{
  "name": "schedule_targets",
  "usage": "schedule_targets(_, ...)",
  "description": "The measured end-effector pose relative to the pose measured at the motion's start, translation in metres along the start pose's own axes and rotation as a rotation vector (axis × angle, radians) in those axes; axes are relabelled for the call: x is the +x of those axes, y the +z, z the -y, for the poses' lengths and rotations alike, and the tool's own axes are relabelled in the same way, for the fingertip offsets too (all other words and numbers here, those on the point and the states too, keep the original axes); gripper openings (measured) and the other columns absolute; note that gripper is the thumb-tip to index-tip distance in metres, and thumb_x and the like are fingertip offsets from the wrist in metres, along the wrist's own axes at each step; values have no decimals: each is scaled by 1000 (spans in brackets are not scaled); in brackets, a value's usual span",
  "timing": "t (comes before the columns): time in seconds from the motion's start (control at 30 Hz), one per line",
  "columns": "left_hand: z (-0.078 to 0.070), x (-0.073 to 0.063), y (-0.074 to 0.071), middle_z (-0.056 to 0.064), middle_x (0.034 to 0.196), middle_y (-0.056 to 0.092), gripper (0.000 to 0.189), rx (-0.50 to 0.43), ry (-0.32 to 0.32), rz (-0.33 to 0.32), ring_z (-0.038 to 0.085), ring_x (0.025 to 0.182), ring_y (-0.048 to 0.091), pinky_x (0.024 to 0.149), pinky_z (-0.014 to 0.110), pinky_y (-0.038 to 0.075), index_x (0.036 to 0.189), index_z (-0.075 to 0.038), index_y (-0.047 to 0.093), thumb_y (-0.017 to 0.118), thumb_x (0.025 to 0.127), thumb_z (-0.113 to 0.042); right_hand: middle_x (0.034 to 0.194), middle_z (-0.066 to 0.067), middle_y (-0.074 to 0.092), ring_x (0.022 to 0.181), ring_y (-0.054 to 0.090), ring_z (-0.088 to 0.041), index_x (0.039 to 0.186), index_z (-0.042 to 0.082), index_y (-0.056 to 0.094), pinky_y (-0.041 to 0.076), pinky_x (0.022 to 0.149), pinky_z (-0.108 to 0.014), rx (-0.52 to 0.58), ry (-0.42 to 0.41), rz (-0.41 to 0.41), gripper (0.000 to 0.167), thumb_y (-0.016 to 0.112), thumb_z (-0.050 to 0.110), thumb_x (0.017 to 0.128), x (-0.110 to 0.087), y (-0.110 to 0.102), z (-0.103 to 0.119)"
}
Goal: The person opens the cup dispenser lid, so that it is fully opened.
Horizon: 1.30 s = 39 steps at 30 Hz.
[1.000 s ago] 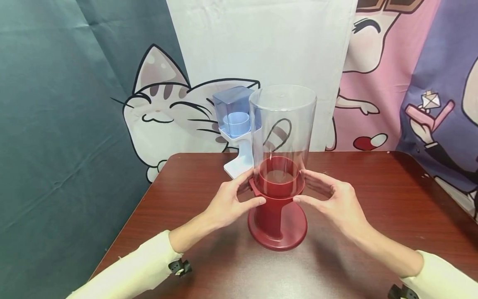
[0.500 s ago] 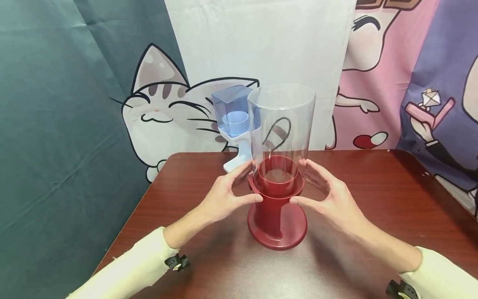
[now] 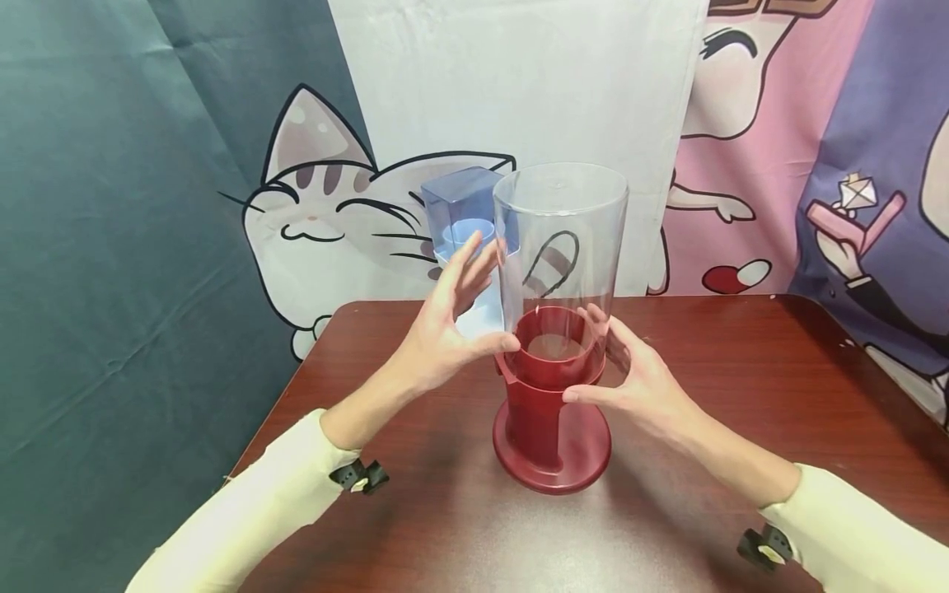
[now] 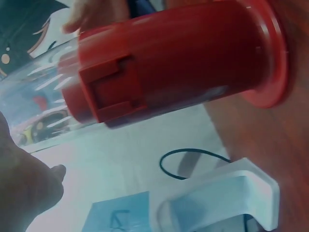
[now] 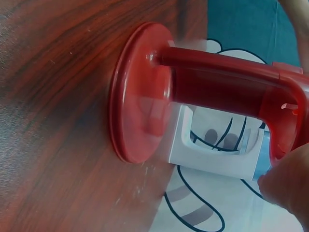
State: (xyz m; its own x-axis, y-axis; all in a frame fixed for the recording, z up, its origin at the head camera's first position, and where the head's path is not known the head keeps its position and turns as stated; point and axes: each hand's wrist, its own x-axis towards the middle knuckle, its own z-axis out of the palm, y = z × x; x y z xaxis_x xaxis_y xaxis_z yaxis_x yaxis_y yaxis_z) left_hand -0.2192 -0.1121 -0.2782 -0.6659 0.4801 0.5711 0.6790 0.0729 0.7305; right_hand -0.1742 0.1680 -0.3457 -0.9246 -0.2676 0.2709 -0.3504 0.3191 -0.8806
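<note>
The left hand (image 3: 445, 325) is raised beside the clear cylinder (image 3: 559, 239), fingers straight and fanned upward, the thumb tip touching the cylinder's lower wall just above the red collar; whether the fingers themselves touch the plastic cannot be told. The right hand (image 3: 638, 375) sits lower on the other side, fingers loosely curved round the collar of the red stand (image 3: 552, 420), thumb pointing inward against its front. Both forearms, in cream sleeves, slant in from the near edge of the brown table (image 3: 741, 371).

The stand rests upright between the two hands, the cylinder seated in its top. Behind the left fingers stands a white and blue dispenser (image 3: 463, 214), partly hidden by them.

The left wrist view shows a raised rectangular tab (image 4: 113, 92) on the collar — unseen from the head — and the right wrist view shows the stand's round foot (image 5: 140, 96) flat on the wood, with only a blurred fingertip (image 5: 289, 186) at the frame's corner.
</note>
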Motion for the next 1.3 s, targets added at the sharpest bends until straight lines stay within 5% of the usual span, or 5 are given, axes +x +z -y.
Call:
schedule_targets(0.3, -19, 31, 2, 4, 172, 33, 136, -52, 89, 12, 17, 156, 35, 125, 38, 33, 171, -14, 10, 84, 73, -70, 159, 0, 51, 135, 55, -23, 168, 21, 29, 55, 101, -26, 87, -74, 62, 104, 91, 15, 85, 16, -1, -7)
schedule_targets(0.73, -23, 51, 16, 13, 165, 42, 139, -129, 78, 16, 18, 152, 42, 123, 33, 36, 171, -14, 11, 86, 68, -70, 145, -11, 60, 128, 62, -30, 158, 17, 40, 58, 100, -31, 191, -45, 99, 93, 92, 13, 82, 21, 3, -13)
schedule_targets(0.87, -22, 53, 20, 12, 161, 46, 120, -202, 34, 18, 16, 150, 44, 123, 32, 35, 169, -12, 14, 94, 83, -37, 145, -11, 60, 128, 62, -29, 159, 16, 39, 57, 100, -30, 180, -45, 99, 94, 92, 13, 82, 21, 3, -14)
schedule_targets(1.0, -21, 56, 26, 11, 158, 51, 104, -279, -24, 12, 16, 147, 48, 124, 33, 34, 165, -11, 22, 85, 84, 5, 144, -8, 61, 128, 62, -27, 158, 15, 40, 57, 100, -30, 184, -50, 96, 94, 93, 12, 81, 19, 3, -14)
schedule_targets(1.3, -21, 55, 33, 15, 152, 55, 96, -333, 5, -3, 19, 145, 50, 124, 32, 34, 158, -7, 28, 80, 80, 14, 139, -6, 65, 124, 65, -25, 156, 15, 44, 58, 99, -31, 173, -69, 87, 91, 94, 11, 80, 18, 7, -14)
